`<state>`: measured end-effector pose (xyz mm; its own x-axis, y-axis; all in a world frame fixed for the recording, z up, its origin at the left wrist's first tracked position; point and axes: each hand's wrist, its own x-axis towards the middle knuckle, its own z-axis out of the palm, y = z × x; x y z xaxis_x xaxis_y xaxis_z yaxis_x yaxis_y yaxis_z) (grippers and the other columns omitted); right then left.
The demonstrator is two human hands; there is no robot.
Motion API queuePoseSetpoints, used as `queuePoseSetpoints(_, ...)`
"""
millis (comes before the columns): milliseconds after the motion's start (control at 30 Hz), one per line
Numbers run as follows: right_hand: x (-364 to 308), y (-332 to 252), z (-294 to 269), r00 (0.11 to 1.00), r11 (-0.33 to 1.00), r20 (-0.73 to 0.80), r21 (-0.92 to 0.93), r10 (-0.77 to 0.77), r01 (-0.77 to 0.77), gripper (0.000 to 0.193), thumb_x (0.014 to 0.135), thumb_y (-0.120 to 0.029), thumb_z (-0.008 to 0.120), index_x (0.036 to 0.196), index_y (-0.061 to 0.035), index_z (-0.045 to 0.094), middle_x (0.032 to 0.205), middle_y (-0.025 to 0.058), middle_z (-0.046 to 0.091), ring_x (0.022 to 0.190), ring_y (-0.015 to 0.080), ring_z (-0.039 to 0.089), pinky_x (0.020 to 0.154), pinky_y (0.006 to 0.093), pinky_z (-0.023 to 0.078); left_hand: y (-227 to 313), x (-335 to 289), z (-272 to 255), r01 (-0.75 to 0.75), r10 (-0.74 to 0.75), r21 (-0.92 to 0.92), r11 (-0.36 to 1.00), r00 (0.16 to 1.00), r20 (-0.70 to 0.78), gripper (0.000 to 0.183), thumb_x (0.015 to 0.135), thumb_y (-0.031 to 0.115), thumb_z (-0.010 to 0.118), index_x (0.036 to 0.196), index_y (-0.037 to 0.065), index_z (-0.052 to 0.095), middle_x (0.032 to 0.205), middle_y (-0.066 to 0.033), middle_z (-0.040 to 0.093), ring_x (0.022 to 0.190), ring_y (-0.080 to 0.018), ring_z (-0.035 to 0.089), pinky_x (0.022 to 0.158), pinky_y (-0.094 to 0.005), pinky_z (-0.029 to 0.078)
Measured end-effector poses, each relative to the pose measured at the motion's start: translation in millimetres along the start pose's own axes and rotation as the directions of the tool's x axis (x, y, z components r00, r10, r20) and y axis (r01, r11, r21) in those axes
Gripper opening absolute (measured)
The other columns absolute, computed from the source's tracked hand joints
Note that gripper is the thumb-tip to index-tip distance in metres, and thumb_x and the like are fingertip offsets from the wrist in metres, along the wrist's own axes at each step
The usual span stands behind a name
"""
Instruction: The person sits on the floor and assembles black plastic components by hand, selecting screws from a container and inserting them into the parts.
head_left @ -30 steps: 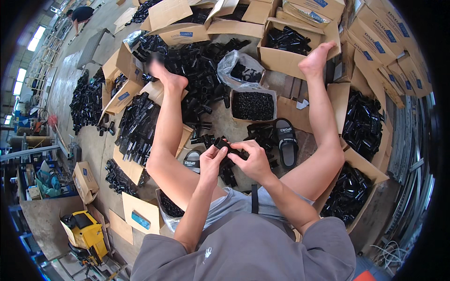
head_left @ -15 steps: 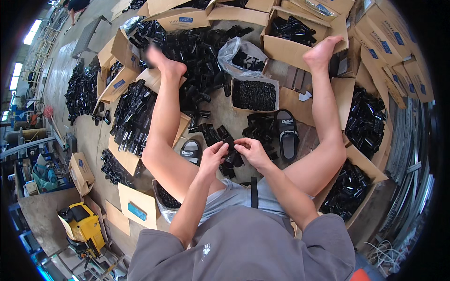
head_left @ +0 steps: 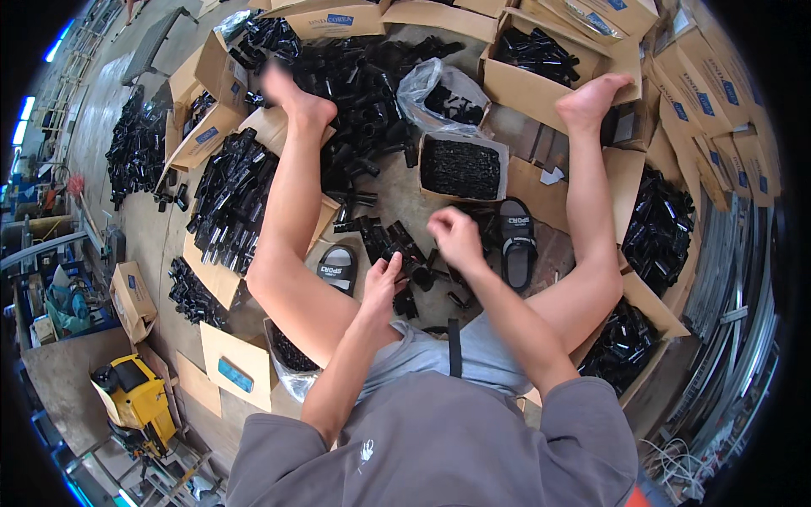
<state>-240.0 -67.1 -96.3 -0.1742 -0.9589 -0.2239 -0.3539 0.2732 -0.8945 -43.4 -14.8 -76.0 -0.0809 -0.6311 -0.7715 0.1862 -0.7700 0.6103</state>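
Note:
My left hand (head_left: 383,286) is closed with its thumb up, just in front of my lap. It grips a short black tubular plastic part (head_left: 421,275), partly hidden by the fingers. My right hand (head_left: 457,240) is lifted away from it, fingers curled in; whether anything sits between them I cannot make out. Loose black tubular parts (head_left: 384,239) lie on the floor around and beneath my hands. Beyond the right hand stands a small open carton (head_left: 505,169) filled with small black pieces.
A clear plastic bag (head_left: 414,91) with black pieces lies behind the small carton. Black sandals (head_left: 519,245) rest between my bare legs. Large cartons (head_left: 541,91) and heaps of black parts (head_left: 232,198) surround me. A yellow machine (head_left: 145,397) stands left, metal profiles (head_left: 743,304) right.
My hands were together at the black part; the right hand has drawn away, up and slightly right, its fingers curling. The left hand has shifted slightly down and left.

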Motion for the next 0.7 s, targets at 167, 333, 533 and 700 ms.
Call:
queuePoseSetpoints(167,106,34,-31,0.979,0.913,-0.202,-0.404,-0.024,-0.061,0.018,0.09,-0.017,0.074,0.104,-0.0053,0.075,0.102,0.0196,0.076,0.099,0.0382,0.073,0.089,0.0475,0.056,4,-7,8,-0.054,0.064,-0.191,0.98,0.997,0.046,0.027,0.107,0.035,0.061,0.118,0.011,0.064,0.117,-0.0029,0.075,0.104,-0.0129,0.071,0.09,-0.032,0.056)
queuePoseSetpoints(333,135,52,-21,0.974,0.794,-0.135,-0.565,0.18,-0.225,0.018,0.086,-0.017,0.077,0.103,-0.0096,0.078,0.105,0.021,0.076,0.105,0.0402,0.072,0.092,0.0494,0.057,9,-10,9,-0.096,0.1,-0.215,0.972,0.995,0.007,0.016,0.106,0.028,0.066,0.104,0.012,0.063,0.109,-0.0015,0.074,0.096,-0.0103,0.07,0.085,-0.0306,0.056)
queuePoseSetpoints(533,132,43,-1,0.974,0.825,-0.142,-0.518,0.178,-0.226,0.012,0.087,-0.015,0.075,0.097,-0.0082,0.079,0.104,0.0213,0.076,0.103,0.0416,0.073,0.091,0.0497,0.057,16,-12,6,-0.132,0.131,-0.272,0.953,0.991,-0.022,0.016,0.104,0.021,0.069,0.093,0.013,0.06,0.095,0.0027,0.071,0.087,-0.008,0.069,0.083,-0.0286,0.057)
queuePoseSetpoints(700,137,54,2,0.955,0.738,-0.153,-0.607,0.253,-0.293,0.015,0.087,-0.014,0.074,0.101,-0.0092,0.078,0.109,0.0222,0.075,0.107,0.0419,0.072,0.094,0.0496,0.057,19,-9,16,-0.176,0.178,-0.262,0.949,0.984,-0.015,0.015,0.103,0.02,0.071,0.094,0.012,0.061,0.091,0.0033,0.07,0.084,-0.008,0.069,0.081,-0.0284,0.056)
